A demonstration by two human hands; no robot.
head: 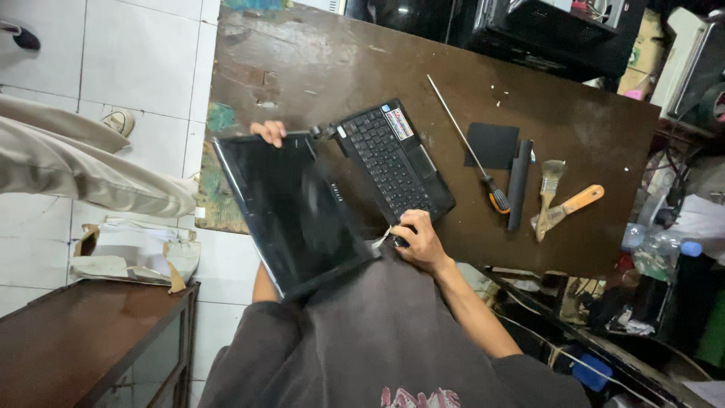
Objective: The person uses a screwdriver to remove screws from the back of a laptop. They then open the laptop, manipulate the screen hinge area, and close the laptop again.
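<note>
Steadying a small black laptop (355, 189) at counter (317, 60) centre: left hand (269, 132) clamped on the screen lid's far edge at 11 o'clock, right hand (417, 238) pinching the base's near corner. Screwdriver (472, 151), brushes (550, 193) parked at 3 o'clock.

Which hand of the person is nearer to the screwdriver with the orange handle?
The right hand. It rests at the laptop's near corner, apart from the screwdriver. The left hand grips the screen's far edge, beyond the keyboard.

screwdriver (470, 147), two brushes (555, 196), black pad (492, 145)
</note>
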